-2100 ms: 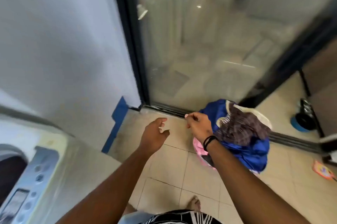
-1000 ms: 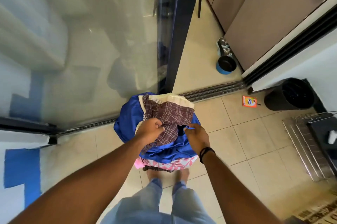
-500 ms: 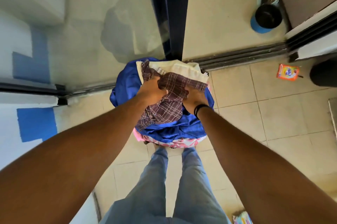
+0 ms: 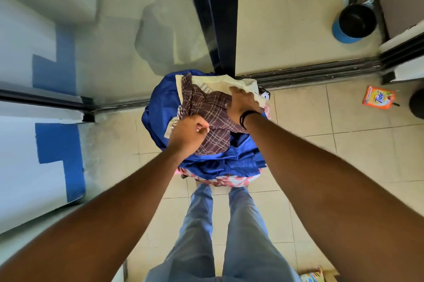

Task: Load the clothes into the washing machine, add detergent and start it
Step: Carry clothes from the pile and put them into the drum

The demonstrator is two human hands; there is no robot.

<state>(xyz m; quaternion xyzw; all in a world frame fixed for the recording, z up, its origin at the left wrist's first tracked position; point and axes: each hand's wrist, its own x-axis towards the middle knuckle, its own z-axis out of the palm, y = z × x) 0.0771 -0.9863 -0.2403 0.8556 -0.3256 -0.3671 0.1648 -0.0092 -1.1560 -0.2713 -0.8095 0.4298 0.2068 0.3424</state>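
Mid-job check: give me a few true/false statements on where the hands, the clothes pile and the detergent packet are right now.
1. The left hand grips the brown checked cloth. True.
2. The right hand hangs clear of the pile. False: it rests on the cream cloth.
3. The orange detergent packet lies on the floor tiles. True.
4. The blue garment lies on top of the checked cloth. False: it lies under it.

top cloth [image 4: 213, 118]: we see maroon with pale checks
cloth beneath it [image 4: 220, 82]: cream
big garment [image 4: 158, 109]: we note plain royal blue
bottom cloth [image 4: 229, 181]: pink and white print
detergent sachet [image 4: 379, 97]: orange
trousers [image 4: 199, 231]: light blue
wristband [image 4: 246, 116]: black
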